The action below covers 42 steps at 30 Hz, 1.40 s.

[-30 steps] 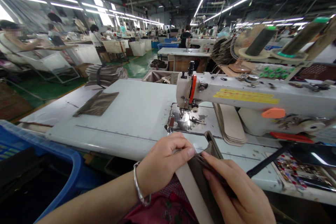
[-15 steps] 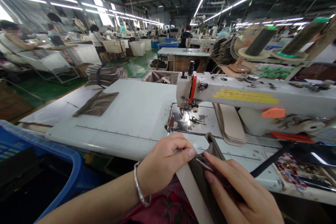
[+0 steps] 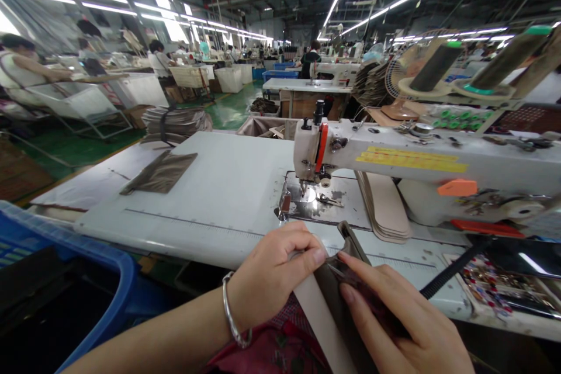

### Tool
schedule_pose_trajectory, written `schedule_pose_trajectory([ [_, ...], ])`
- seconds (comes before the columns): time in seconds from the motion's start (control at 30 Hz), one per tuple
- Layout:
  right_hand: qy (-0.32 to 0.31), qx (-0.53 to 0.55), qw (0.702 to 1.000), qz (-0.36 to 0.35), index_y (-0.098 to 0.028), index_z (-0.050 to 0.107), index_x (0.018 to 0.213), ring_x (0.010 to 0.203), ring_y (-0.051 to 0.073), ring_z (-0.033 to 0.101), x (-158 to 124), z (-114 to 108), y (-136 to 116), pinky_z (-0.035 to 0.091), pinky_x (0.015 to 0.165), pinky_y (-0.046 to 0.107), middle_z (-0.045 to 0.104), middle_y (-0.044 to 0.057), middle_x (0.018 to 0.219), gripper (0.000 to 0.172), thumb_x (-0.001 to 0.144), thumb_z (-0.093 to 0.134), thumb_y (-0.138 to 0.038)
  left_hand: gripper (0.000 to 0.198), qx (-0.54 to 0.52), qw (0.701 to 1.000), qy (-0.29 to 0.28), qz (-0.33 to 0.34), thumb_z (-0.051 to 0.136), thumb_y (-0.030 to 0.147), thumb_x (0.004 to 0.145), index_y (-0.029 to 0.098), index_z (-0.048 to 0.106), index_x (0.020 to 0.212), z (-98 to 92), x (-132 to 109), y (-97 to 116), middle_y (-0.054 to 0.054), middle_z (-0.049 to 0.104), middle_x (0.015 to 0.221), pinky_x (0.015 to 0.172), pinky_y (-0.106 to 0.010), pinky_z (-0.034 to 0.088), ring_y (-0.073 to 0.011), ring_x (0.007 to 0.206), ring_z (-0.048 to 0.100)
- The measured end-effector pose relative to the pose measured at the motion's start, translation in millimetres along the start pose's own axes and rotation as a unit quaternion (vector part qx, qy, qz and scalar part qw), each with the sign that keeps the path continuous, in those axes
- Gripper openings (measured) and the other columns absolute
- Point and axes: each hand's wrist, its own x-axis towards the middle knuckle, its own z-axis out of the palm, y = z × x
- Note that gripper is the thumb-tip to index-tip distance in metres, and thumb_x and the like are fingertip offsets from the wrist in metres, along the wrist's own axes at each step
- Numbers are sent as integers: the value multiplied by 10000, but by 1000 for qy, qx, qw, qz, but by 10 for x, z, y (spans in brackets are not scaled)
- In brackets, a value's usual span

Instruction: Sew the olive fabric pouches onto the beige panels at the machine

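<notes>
My left hand (image 3: 280, 272), wearing a silver bangle, is closed in a pinch on the upper end of a dark brown fabric piece (image 3: 326, 286). A long beige strip (image 3: 318, 321) runs down along that fabric, below my left thumb. My right hand (image 3: 390, 310) is closed at the fabric's other side, fingertips close to the left thumb. Between its finger and thumb shows a slim metal blade, which looks like thread snips (image 3: 336, 272); the handle is mostly hidden. A folded fabric edge (image 3: 353, 239) sticks up beyond the right fingers. Both hands are at the table's front edge.
A sewing machine (image 3: 377, 152) stands ahead on the pale table (image 3: 236, 175). Beige panels (image 3: 390, 210) lie under its arm; a brown fabric piece (image 3: 164, 172) lies left. A blue crate (image 3: 125, 280) is at lower left, a tray of small parts (image 3: 495, 286) at right.
The folded fabric edge and the metal blade have shifted slightly left and the blade shows less. Both hands stay in nearly the same place, holding on.
</notes>
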Motion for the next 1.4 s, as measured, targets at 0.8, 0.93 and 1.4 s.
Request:
schedule_pose_trajectory([
  [0.8, 2, 6, 1000, 9, -262, 553, 1241, 855, 94, 644, -32, 8, 5, 510, 725, 135, 654, -11, 963, 312, 931, 535, -243, 281, -19, 1000, 0, -8, 491, 304, 948, 150, 626, 756, 26, -15, -18, -4, 529, 798, 759, -256, 379, -131, 799, 523],
  [0.93, -6, 13, 1000, 2, -252, 549, 1240, 835, 92, 639, -25, 8, 15, 511, 715, 134, 648, -13, 934, 316, 925, 542, -230, 274, -14, 1000, -1, -10, 493, 307, 947, 149, 629, 769, 26, -10, -31, -8, 534, 814, 764, -261, 380, -133, 808, 525],
  [1.4, 18, 56, 998, -21, -252, 574, 1206, 807, 87, 627, -27, 88, 12, 499, 708, 145, 639, -13, 913, 296, 920, 546, -182, 271, -37, 999, 3, -10, 496, 289, 944, 143, 621, 753, 52, -2, -64, -3, 532, 805, 757, -258, 381, -129, 796, 522],
])
